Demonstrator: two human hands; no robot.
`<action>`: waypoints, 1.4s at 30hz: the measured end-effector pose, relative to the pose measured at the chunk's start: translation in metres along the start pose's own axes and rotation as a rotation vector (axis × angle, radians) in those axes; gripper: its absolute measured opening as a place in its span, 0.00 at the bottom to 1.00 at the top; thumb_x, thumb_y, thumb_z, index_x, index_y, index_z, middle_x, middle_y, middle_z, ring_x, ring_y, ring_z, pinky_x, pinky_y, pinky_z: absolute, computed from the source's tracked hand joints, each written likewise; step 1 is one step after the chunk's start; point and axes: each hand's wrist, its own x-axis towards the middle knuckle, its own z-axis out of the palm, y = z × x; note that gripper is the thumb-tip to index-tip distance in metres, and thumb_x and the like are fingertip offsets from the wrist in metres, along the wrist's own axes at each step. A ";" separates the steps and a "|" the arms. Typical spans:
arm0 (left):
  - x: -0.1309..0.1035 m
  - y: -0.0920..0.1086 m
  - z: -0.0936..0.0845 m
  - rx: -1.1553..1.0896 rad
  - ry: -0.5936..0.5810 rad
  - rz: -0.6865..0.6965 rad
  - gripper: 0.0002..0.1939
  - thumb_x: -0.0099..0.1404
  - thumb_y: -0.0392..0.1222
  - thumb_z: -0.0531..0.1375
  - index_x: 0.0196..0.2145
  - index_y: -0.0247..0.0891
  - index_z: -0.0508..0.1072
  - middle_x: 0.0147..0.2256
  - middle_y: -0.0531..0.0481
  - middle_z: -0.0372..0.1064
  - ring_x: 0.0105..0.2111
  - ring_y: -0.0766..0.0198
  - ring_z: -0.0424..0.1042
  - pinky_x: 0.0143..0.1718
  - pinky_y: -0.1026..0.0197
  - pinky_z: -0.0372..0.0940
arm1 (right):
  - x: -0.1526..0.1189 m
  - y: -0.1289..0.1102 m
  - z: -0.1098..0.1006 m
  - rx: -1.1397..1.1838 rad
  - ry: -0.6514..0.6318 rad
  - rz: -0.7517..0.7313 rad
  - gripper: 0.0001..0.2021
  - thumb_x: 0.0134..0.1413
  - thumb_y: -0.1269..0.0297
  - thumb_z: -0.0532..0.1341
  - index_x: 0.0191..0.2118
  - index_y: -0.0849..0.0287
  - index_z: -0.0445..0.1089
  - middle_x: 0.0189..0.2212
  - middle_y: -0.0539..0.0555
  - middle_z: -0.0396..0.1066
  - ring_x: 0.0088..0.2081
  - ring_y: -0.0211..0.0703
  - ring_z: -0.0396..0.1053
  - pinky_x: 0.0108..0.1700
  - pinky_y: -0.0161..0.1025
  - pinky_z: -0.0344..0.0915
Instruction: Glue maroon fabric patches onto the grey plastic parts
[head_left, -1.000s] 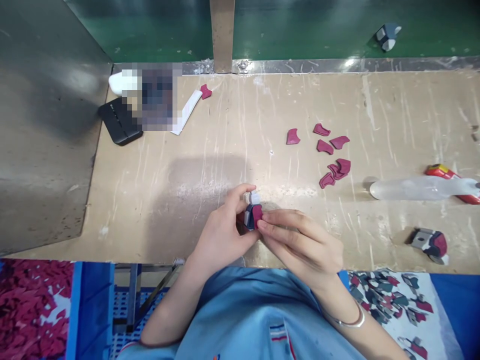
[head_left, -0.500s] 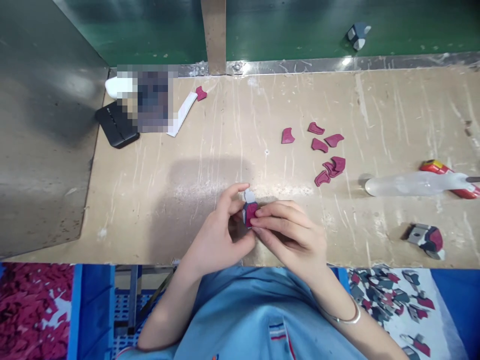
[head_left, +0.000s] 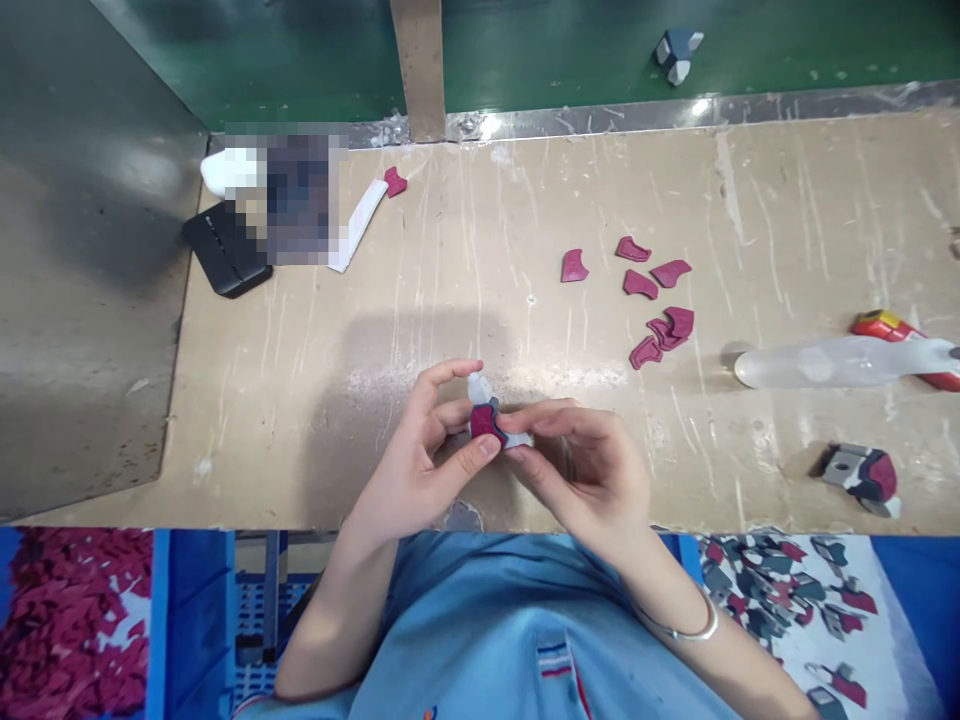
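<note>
A small plastic part [head_left: 486, 420], dark grey-blue with pale grey ends and a maroon face plate, is held over the near edge of the table. My left hand [head_left: 412, 460] is closed around its left side, with the thumb pressed on the maroon plate and the index finger at the pale top end. Thumb and fingers of my right hand [head_left: 589, 460] pinch the pale end at the right. Beyond my hands lie several loose maroon plates [head_left: 640, 284], some overlapping. A similar assembled part [head_left: 862, 478] rests on the table to the right.
A clear bottle [head_left: 817, 362] lies across a red and yellow item [head_left: 892, 326] at right. Black box [head_left: 229, 250] and white strip [head_left: 358, 228] lie back left. A bin of maroon pieces [head_left: 67, 620] stands below left; assembled parts [head_left: 780, 585] lie below right. Another part [head_left: 677, 52] sits on green surface.
The held part has turned and shifted slightly left, so a pale end now shows at its right. My left thumb has moved onto the maroon plate, and my right fingers onto that end.
</note>
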 end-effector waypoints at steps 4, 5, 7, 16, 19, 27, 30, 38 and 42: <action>0.001 0.000 0.001 -0.024 0.008 -0.012 0.26 0.68 0.33 0.66 0.57 0.47 0.59 0.34 0.58 0.75 0.33 0.70 0.75 0.40 0.69 0.69 | 0.001 -0.001 0.000 -0.019 -0.009 -0.037 0.15 0.64 0.78 0.65 0.49 0.49 0.67 0.44 0.53 0.83 0.46 0.44 0.82 0.46 0.45 0.81; 0.002 -0.001 0.002 -0.029 0.010 -0.009 0.26 0.68 0.32 0.66 0.57 0.47 0.60 0.34 0.58 0.75 0.32 0.71 0.74 0.39 0.70 0.68 | 0.001 -0.001 0.000 -0.031 -0.008 -0.045 0.15 0.64 0.78 0.65 0.48 0.50 0.67 0.44 0.54 0.83 0.46 0.44 0.82 0.47 0.45 0.81; 0.003 -0.001 0.003 -0.036 0.011 0.000 0.26 0.67 0.31 0.66 0.56 0.47 0.60 0.33 0.59 0.75 0.31 0.73 0.72 0.37 0.72 0.67 | 0.001 -0.001 0.001 -0.056 -0.006 -0.067 0.15 0.63 0.79 0.65 0.48 0.50 0.67 0.44 0.54 0.83 0.46 0.44 0.81 0.47 0.45 0.80; 0.001 -0.004 -0.003 -0.063 -0.011 0.040 0.24 0.70 0.37 0.67 0.58 0.47 0.62 0.32 0.59 0.75 0.32 0.72 0.74 0.38 0.72 0.68 | 0.000 0.000 0.002 -0.018 0.012 -0.064 0.17 0.62 0.79 0.66 0.48 0.49 0.67 0.45 0.52 0.84 0.46 0.42 0.81 0.48 0.42 0.79; 0.002 -0.004 -0.004 -0.065 -0.010 0.039 0.25 0.70 0.37 0.68 0.58 0.48 0.63 0.33 0.58 0.76 0.32 0.72 0.74 0.38 0.72 0.68 | 0.000 0.000 0.002 -0.022 0.020 -0.066 0.17 0.63 0.79 0.66 0.47 0.49 0.67 0.44 0.52 0.84 0.46 0.43 0.81 0.47 0.43 0.80; 0.007 0.000 0.006 -0.021 0.049 0.053 0.26 0.61 0.30 0.67 0.52 0.47 0.63 0.30 0.59 0.78 0.27 0.72 0.73 0.33 0.72 0.68 | 0.000 -0.001 0.002 -0.049 0.015 -0.123 0.16 0.62 0.80 0.66 0.47 0.50 0.68 0.43 0.53 0.84 0.45 0.44 0.82 0.44 0.44 0.82; 0.007 0.000 0.005 -0.014 0.042 0.063 0.27 0.61 0.29 0.66 0.53 0.46 0.63 0.31 0.59 0.78 0.28 0.72 0.73 0.34 0.72 0.68 | 0.000 -0.001 0.002 -0.059 0.013 -0.134 0.16 0.61 0.81 0.66 0.46 0.51 0.69 0.44 0.54 0.84 0.45 0.44 0.82 0.45 0.43 0.82; 0.003 -0.005 0.000 0.023 0.014 0.068 0.25 0.67 0.33 0.64 0.58 0.48 0.64 0.34 0.56 0.79 0.30 0.70 0.74 0.36 0.69 0.69 | 0.000 0.000 0.002 -0.032 0.032 -0.124 0.18 0.60 0.82 0.67 0.47 0.50 0.69 0.44 0.53 0.84 0.45 0.44 0.82 0.45 0.42 0.82; 0.003 -0.007 0.004 0.030 0.057 0.087 0.25 0.67 0.32 0.66 0.58 0.49 0.66 0.34 0.59 0.79 0.31 0.71 0.74 0.37 0.70 0.69 | -0.001 0.001 0.002 -0.014 0.037 -0.106 0.19 0.59 0.82 0.66 0.47 0.50 0.69 0.44 0.52 0.84 0.46 0.44 0.82 0.46 0.43 0.81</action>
